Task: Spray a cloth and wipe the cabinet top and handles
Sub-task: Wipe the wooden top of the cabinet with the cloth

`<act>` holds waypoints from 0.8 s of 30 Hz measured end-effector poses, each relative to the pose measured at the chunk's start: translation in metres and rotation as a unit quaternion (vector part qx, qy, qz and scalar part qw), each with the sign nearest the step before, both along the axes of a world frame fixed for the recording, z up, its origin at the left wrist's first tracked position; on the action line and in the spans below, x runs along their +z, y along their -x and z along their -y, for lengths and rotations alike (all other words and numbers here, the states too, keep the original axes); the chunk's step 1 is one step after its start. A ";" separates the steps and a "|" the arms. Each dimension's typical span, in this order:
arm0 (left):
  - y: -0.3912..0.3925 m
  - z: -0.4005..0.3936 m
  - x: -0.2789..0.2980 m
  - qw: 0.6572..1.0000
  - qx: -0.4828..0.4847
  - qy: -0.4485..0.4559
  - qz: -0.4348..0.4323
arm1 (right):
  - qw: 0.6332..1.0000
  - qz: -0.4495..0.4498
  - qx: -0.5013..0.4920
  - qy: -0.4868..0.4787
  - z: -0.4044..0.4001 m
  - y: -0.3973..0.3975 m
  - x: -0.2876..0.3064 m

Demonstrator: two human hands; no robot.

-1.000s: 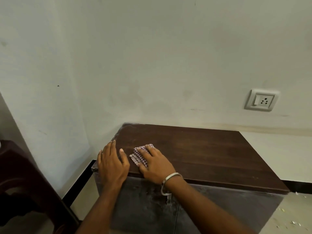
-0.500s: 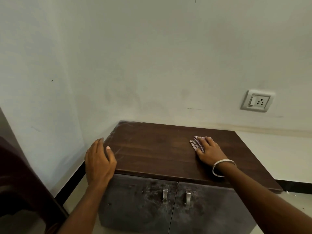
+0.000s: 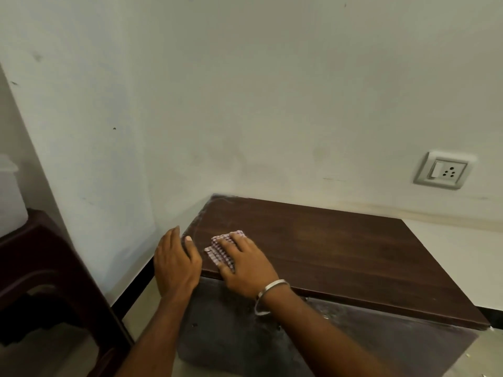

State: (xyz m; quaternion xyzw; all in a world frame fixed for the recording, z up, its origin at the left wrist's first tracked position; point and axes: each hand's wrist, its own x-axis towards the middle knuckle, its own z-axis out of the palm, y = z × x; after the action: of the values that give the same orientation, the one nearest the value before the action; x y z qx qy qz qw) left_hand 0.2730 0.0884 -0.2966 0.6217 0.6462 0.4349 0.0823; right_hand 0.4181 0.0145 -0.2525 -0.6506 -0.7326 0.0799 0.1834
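The cabinet top (image 3: 340, 254) lies bare right of both hands; walls (image 3: 245, 104) close its back and left edges.

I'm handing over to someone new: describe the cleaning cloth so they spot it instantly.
Find the dark wooden cabinet top in the wall corner. At its front-left edge the right hand presses flat on the cloth: small, folded, pink-and-white checked, the only patterned thing there.

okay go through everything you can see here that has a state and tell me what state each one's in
Checked cloth: folded, pressed flat on the cabinet top.
Cabinet top: bare apart from the cloth.
Right hand: flat on the cloth.
Left hand: braced on the top's left corner.
Wall socket: nothing plugged in.
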 end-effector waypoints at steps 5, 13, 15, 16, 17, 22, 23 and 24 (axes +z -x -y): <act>0.001 0.000 -0.001 1.000 -0.005 0.003 0.023 | 0.997 -0.010 0.070 0.006 -0.011 0.018 0.000; 0.003 0.000 0.010 0.991 -0.026 0.001 0.129 | 0.999 -0.010 -0.008 0.030 -0.057 -0.012 0.004; 0.002 0.000 0.013 0.987 -0.025 0.004 0.156 | 0.999 -0.005 -0.016 0.028 -0.062 -0.007 0.001; 0.002 -0.001 0.013 0.985 -0.023 0.008 0.168 | 1.000 -0.002 -0.014 0.024 -0.063 -0.003 0.001; 0.002 -0.003 0.013 0.983 -0.021 0.016 0.183 | 1.000 0.001 -0.005 0.020 -0.061 0.001 0.000; 0.010 -0.007 0.019 0.955 -0.038 0.079 0.283 | 0.994 -0.001 0.105 0.011 -0.046 0.029 -0.003; 0.013 -0.005 0.020 0.944 -0.049 0.085 0.316 | 0.992 0.000 0.124 0.010 -0.044 0.033 -0.004; 0.014 -0.005 0.021 0.930 -0.056 0.089 0.352 | 0.991 0.000 0.136 0.013 -0.043 0.035 -0.004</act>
State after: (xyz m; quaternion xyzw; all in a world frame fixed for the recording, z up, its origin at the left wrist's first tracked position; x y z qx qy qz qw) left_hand 0.2587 0.0931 -0.2756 0.4536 0.5760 0.5616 0.3836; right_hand 0.3833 0.0577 -0.2564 -0.5474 -0.8130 0.1140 0.1626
